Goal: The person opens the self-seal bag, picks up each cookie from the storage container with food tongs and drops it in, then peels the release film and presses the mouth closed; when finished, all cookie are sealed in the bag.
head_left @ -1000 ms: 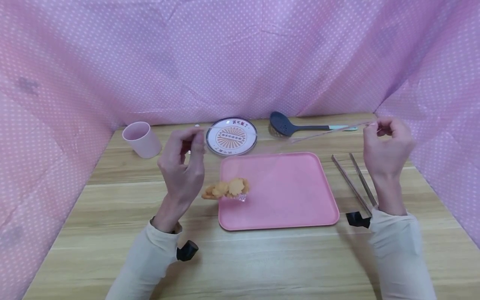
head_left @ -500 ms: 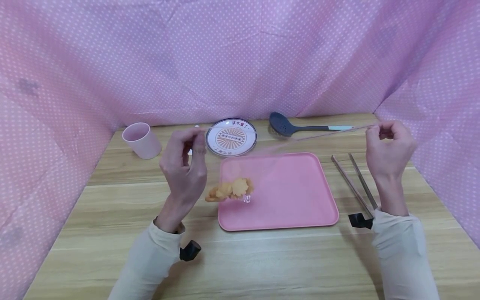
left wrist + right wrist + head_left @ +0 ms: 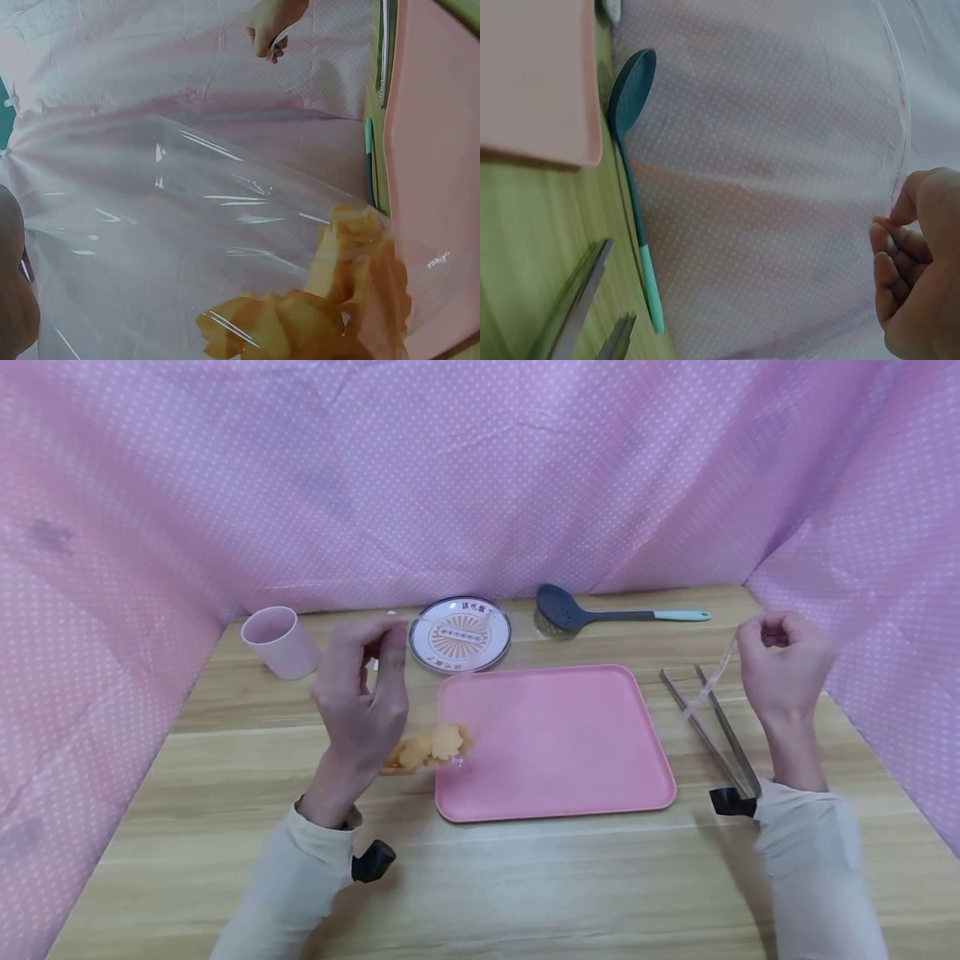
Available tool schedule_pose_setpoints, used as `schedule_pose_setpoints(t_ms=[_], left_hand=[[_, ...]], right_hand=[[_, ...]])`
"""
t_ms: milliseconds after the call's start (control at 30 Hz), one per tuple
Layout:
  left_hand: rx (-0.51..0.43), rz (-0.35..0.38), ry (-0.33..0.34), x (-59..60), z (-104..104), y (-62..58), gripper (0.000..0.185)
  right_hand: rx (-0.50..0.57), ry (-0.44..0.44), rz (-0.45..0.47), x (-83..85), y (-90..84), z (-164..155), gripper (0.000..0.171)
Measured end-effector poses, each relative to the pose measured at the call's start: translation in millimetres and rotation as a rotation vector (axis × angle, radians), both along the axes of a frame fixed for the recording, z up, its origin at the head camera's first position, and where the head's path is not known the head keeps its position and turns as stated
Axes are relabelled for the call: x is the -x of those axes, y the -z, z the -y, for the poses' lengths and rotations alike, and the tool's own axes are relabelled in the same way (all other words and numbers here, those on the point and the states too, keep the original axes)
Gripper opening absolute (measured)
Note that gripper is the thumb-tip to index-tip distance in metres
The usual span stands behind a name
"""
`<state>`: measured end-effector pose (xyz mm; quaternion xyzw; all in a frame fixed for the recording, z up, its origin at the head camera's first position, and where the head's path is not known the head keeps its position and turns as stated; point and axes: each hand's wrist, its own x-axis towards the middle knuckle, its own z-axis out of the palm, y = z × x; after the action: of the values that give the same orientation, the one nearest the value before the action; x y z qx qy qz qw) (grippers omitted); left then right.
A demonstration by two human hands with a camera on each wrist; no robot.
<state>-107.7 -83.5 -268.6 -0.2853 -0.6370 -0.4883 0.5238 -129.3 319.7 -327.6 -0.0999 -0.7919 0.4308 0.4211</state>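
My left hand [image 3: 384,642] is raised over the table's left half and pinches the top of a clear plastic bag [image 3: 427,747]. Orange flower-shaped snacks [image 3: 330,300] lie in the bag's bottom, which hangs over the left edge of the pink tray [image 3: 570,735]. My right hand [image 3: 756,633], raised at the right, pinches a thin clear plastic strip [image 3: 708,681] that dangles loose above the metal tongs [image 3: 712,727]. In the right wrist view the strip [image 3: 900,112] curves up from the curled fingers [image 3: 900,247].
A patterned plate [image 3: 460,633] and a pink cup [image 3: 273,641] stand at the back left. A dark slotted ladle [image 3: 570,610] with a teal handle end lies at the back. Pink dotted cloth walls in the wooden table on three sides.
The clear strip that was stretched between both hands now hangs loose from my right hand alone. The bag with the snacks has swung left with my left hand.
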Motion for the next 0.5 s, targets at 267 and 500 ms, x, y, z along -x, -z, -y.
schedule_pose_setpoints(t_ms=[267,500], left_hand=[[-0.004,0.002,-0.011,2.7,4,2.1,0.012],[0.026,0.012,0.007,3.0,5,5.3,0.007]], right_hand=[[-0.232,-0.144,0.311,-3.0,15.6,-28,0.021],[-0.456,-0.321,0.534,3.1,39.0,-40,0.022]])
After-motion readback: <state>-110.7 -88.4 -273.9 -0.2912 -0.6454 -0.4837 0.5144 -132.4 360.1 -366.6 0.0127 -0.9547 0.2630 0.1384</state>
